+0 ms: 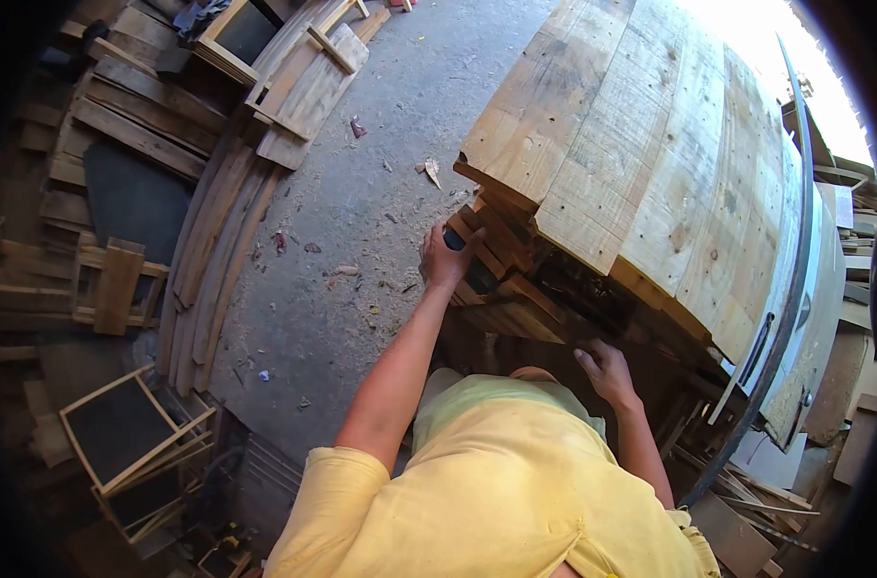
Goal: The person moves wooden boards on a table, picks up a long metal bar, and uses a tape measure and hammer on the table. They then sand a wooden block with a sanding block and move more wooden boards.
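A tabletop of pale pallet planks (650,144) stands in front of me, with a stack of short wooden slats (506,260) stored beneath its near edge. My left hand (443,258) reaches to the left end of that stack and grips the end of a slat; a small dark thing (454,237) shows at its fingertips. Lower and to the right, my right hand (607,371) rests palm down at the dark gap under the planks, its fingers spread on the wood. My yellow shirt (496,482) fills the bottom of the view.
The grey concrete floor (361,212) is littered with chips and sawdust. Long boards (217,250) and small wooden frames (120,429) lie along the left. More planks and offcuts (303,87) are piled at the top left, with scrap and a metal strip (795,289) on the right.
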`<act>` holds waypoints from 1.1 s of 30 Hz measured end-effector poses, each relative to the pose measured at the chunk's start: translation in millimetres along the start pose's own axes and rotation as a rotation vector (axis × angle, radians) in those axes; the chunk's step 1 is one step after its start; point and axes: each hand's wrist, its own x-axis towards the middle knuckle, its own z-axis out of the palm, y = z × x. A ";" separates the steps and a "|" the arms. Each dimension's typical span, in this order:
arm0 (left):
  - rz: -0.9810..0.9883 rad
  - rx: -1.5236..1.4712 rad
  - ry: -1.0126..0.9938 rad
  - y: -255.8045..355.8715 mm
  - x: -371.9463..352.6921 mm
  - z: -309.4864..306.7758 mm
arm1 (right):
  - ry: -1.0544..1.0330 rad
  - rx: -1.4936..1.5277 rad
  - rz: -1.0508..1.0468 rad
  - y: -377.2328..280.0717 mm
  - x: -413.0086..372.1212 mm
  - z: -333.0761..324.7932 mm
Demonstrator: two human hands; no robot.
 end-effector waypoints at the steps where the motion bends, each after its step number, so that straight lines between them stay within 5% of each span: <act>1: 0.075 0.104 0.080 1.3 -1.8 3.9 | -0.014 -0.015 -0.014 -2.0 0.6 0.2; 6: 0.313 0.401 0.405 7.1 -8.2 9.5 | -0.022 -0.050 -0.079 -8.7 6.6 1.7; 11: 0.171 0.030 0.060 -5.1 -5.5 -0.8 | -0.057 -0.089 -0.127 -19.6 10.9 -0.5; 23: 0.106 -0.067 0.134 -76.8 -65.6 -77.6 | 0.077 -0.166 -0.350 -65.9 68.8 17.3; 28: 0.139 -0.041 0.176 -105.9 -79.5 -98.5 | 0.320 -0.328 -0.603 -81.6 123.6 46.1; 33: 0.146 -0.056 0.203 -123.1 -85.4 -108.6 | 0.242 -0.586 -0.517 -87.5 141.5 72.0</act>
